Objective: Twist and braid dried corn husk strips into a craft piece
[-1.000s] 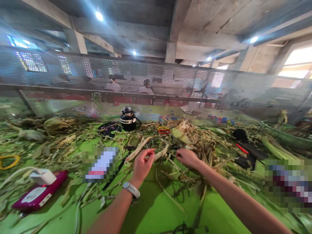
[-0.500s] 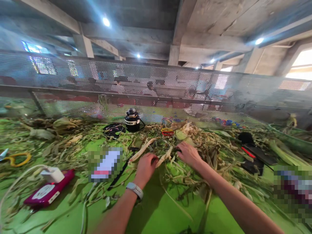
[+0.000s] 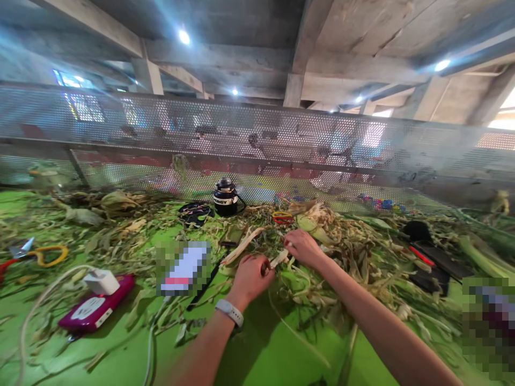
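A pale, dry corn husk strip (image 3: 280, 258) spans the short gap between my two hands. My left hand (image 3: 250, 277), with a light watch on its wrist, has curled fingers closed at the strip's lower left end. At its other end, the fingertips of my right hand (image 3: 306, 248) pinch together on the strip. Just behind my left hand lies a longer dried husk (image 3: 244, 245). Heaped husks (image 3: 341, 246) spread beside and beyond my right hand. Palms and some fingertips are hidden from view.
On the green tabletop (image 3: 249, 354) lie a purple power bank (image 3: 96, 308) with a white plug, a phone (image 3: 184, 268), and yellow-handled scissors (image 3: 52, 255). A black jar (image 3: 226, 199) stands before the perforated metal screen (image 3: 193, 145). Black items (image 3: 436, 260) lie at right.
My right hand has drawn slightly left, closer to my left hand, and its fingertips have closed on the husk strip. The whole view has shifted a little, so things appear further right.
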A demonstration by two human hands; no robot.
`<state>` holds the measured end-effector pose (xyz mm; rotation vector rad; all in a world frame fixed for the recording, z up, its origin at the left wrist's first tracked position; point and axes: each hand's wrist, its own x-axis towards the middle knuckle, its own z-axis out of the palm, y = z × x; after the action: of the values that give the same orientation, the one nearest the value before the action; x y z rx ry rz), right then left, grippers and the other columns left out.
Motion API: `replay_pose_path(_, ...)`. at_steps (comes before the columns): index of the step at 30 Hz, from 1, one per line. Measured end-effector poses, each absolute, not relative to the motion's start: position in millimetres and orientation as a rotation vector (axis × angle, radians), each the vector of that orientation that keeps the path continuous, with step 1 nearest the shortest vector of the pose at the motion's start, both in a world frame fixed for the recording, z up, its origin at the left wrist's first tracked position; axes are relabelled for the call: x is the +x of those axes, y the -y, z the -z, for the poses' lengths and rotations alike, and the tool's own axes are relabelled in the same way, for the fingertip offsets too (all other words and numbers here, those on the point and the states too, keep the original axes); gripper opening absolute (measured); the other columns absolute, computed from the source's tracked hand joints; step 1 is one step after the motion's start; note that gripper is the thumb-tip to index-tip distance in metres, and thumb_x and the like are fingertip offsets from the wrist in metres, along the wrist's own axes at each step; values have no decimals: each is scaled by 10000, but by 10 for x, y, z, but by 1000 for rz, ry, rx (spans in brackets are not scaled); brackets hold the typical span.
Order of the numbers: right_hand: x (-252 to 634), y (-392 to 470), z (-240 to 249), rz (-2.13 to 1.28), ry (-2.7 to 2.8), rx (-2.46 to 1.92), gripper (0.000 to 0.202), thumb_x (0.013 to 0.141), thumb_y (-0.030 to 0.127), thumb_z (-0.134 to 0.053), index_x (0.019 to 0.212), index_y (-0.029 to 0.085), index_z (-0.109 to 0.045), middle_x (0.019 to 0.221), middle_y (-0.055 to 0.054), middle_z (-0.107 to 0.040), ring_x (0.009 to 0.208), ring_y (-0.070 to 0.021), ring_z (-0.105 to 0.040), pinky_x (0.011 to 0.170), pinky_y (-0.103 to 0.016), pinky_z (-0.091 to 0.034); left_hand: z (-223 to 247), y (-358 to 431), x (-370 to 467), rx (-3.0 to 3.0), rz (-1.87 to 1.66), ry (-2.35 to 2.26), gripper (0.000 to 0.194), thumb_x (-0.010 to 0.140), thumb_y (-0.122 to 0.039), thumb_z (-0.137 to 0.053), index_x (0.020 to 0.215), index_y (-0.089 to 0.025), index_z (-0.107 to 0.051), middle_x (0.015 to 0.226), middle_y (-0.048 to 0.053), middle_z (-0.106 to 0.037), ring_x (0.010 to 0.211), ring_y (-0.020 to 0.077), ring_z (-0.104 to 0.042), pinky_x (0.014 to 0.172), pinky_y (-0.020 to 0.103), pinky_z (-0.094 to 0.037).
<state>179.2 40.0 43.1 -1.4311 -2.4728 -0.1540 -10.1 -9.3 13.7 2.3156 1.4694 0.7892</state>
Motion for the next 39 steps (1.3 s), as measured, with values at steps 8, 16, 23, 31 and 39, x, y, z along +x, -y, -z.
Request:
replay_pose_path(8,1539,-321,-154,120,2720,-1221,197,737,127,-581,900,184,-676,1079,-93,-624,1064,-228,-511,897,-356,-394,-82,52,-135,2369,-737,-1482,169,764,-295,-529,813,-189,-650,769,69,-688,784,229,-613,776,333,-402)
replay_pose_path(16,1913,-427,-571,186,2277,-1428,245,786,105,-470,878,176,-685,969,-74,-678,967,-195,-568,890,-311,-403,-167,98,-134,2387,-666,-1571,168,734,-270,-543,685,-180,-676,741,91,-695,787,244,-616,766,345,-391)
replay_pose_path(23,2201,-487,-801,-266,1403,-1481,143,715,224,-532,819,161,-608,794,-59,-687,728,-190,-621,714,-315,-471,-119,59,-146,2389,-708,-1581,214,743,-252,-514,602,-179,-657,657,74,-677,704,214,-613,729,324,-396)
replay_pose_path(31,1677,-78,-460,-1214,1139,-1112,235,579,302,-683,748,171,-588,681,-12,-683,677,-158,-647,712,-283,-501,-180,113,-102,1975,-1168,-1223,308,818,-419,-495,828,-156,-656,830,65,-688,778,176,-609,727,277,-454)
replay_pose_path(39,1456,90,-311,-1354,1034,-1064,291,580,379,-709,751,171,-599,745,-38,-696,669,-149,-630,607,-240,-486,-62,62,-41,1667,-1058,-935,290,737,-341,-616,929,-124,-614,921,97,-684,851,194,-625,797,330,-490)
